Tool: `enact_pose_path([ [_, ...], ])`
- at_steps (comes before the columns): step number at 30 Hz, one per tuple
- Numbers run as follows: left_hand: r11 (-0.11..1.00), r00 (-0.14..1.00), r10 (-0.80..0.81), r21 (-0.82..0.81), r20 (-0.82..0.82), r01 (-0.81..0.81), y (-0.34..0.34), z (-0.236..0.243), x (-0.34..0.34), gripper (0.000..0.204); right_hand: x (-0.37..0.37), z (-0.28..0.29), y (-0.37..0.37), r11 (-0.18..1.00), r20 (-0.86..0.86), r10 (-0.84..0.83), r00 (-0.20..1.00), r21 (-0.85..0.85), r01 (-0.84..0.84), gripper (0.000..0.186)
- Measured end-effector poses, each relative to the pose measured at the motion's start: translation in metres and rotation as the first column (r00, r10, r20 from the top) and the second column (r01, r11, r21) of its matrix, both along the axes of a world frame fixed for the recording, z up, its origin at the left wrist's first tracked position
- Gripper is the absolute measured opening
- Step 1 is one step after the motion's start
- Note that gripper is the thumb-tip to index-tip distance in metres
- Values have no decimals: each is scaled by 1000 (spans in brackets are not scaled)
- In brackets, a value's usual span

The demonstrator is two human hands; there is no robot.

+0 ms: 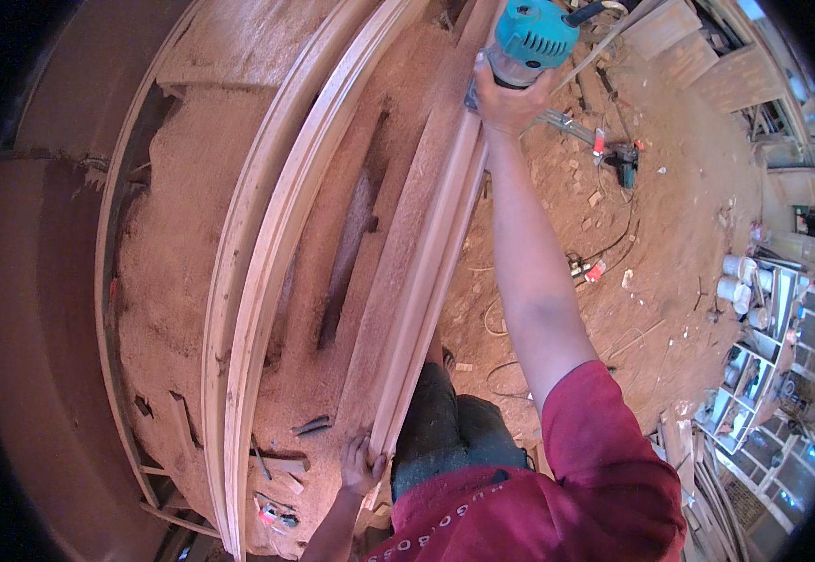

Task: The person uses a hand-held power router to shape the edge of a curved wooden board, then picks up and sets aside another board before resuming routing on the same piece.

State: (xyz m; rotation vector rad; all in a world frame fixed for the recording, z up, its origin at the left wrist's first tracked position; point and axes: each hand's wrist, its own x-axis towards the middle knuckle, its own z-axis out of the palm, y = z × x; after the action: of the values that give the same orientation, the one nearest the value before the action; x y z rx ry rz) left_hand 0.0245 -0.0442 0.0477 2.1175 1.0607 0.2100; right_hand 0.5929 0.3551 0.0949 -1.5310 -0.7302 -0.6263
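Note:
My right hand (pixel 513 101), its arm stretched far forward, is closed around the lower body of a teal router (pixel 536 36). The router's base stands at the far part of a long wooden strip (pixel 421 267) with grooved edges, and a dark cord leaves its top. Close to my body, my left hand (pixel 361 466) grips the near end of the same strip, fingers bent over its edge. Under and beside the strip lies a dust-covered board (pixel 398 220). The router's bit is hidden.
Two long moulded strips (pixel 271 239) lie to the left on the sawdust-covered bench (pixel 178 234). Pliers (pixel 281 517) and dark small tools (pixel 312 426) lie near its front. Rightward, a power tool (pixel 624 166), cords and wood scraps lie on the floor; white buckets (pixel 735 281) stand farther off.

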Motion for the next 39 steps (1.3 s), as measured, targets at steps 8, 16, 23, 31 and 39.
enact_pose_path([
  [8, 996, 987, 38, -76, -156, -50, -9, 0, -9, 58, 59, 23, 44, 989, -169, 37, 985, -134, -60, 85],
  [16, 994, 984, 111, 16, -142, -110, 70, 19, 79, 69, 140, 74, -6, 996, -453, 88, 887, 38, -79, 60],
  [23, 967, 951, 246, 119, -187, -227, 258, 87, 358, 76, 104, 133, -214, 931, -862, 299, 410, 359, 74, 33],
  [31, 951, 967, 251, 176, 40, -254, 174, 21, 257, 78, 150, 118, -432, 890, -934, 61, 352, 211, 403, 33],
  [39, 907, 587, 378, 161, -716, -388, -9, 63, 68, 81, 204, 103, -534, 791, -891, 3, 455, 281, 544, 46],
])
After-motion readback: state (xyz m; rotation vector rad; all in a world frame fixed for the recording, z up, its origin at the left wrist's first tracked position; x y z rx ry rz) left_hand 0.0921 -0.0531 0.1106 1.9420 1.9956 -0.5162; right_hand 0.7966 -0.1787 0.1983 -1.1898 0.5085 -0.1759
